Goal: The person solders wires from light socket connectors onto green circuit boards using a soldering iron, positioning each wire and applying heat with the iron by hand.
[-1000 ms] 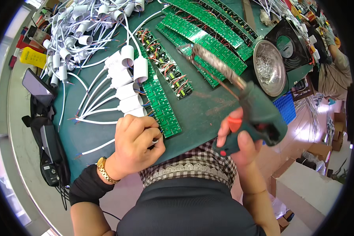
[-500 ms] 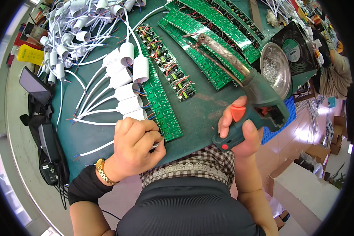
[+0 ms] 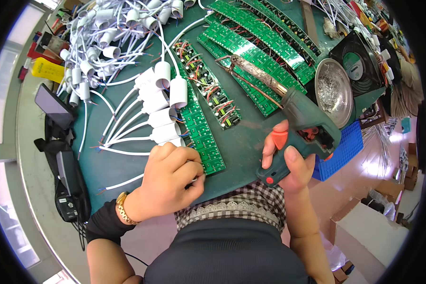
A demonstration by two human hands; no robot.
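Observation:
My left hand is closed at the near end of a long green circuit board strip. Its fingers pinch a white lamp socket, mostly hidden, whose white cable emerges beside the wrist. Along the strip's left edge lie several more white lamp sockets, their thin coloured wires reaching the board. My right hand grips a dark green soldering gun with a red trigger. Its scorched barrel and bent tip point up and left, above the table and apart from the strip.
A heap of white sockets and cables covers the back left. Stacked circuit boards lie at the back. A metal bowl with solder bits and a black fan stand right, above a blue basket. A black device sits left.
The whole view has shifted slightly, so the table things sit a little lower and further right. The soldering gun's tip has dropped slightly toward the table. Both hands keep their grip.

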